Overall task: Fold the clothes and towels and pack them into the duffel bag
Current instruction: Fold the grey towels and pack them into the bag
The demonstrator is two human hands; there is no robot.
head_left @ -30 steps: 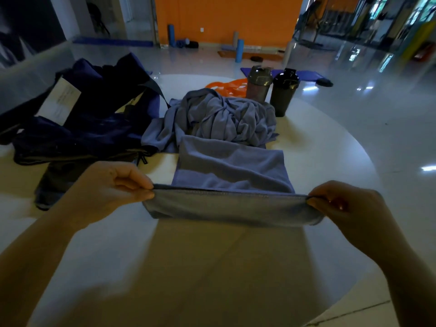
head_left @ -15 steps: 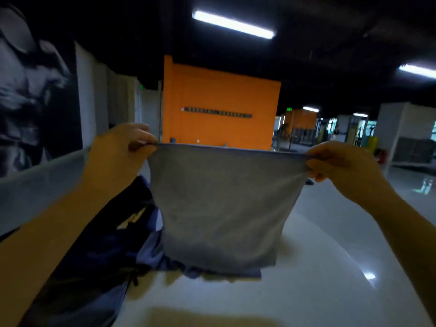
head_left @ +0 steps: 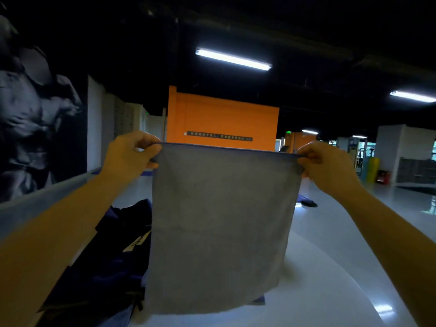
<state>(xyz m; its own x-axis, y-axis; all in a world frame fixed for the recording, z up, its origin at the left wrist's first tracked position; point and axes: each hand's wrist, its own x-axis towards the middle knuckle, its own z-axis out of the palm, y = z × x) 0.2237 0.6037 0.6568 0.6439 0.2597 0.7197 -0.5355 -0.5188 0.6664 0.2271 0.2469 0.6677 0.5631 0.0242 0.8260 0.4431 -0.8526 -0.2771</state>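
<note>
A grey towel [head_left: 219, 227] hangs flat in front of me, stretched by its top edge. My left hand [head_left: 131, 154] pinches the top left corner, and my right hand [head_left: 323, 165] pinches the top right corner. The towel's lower edge hangs just above the white round table [head_left: 330, 279]. The dark navy duffel bag [head_left: 113, 258] lies on the table at the lower left, partly behind the towel. A bit of another blue-grey cloth [head_left: 258, 300] peeks out under the towel's lower right corner. The rest of the clothes pile is hidden behind the towel.
An orange wall [head_left: 224, 119] stands far ahead across a glossy floor. A dark mural wall [head_left: 35, 119] with a grey ledge runs along the left. A dark object [head_left: 309, 203] lies on the floor beyond the table.
Both hands have raised the towel from the table to chest height, so it now hangs full length. My view has tilted up from the table toward the room.
</note>
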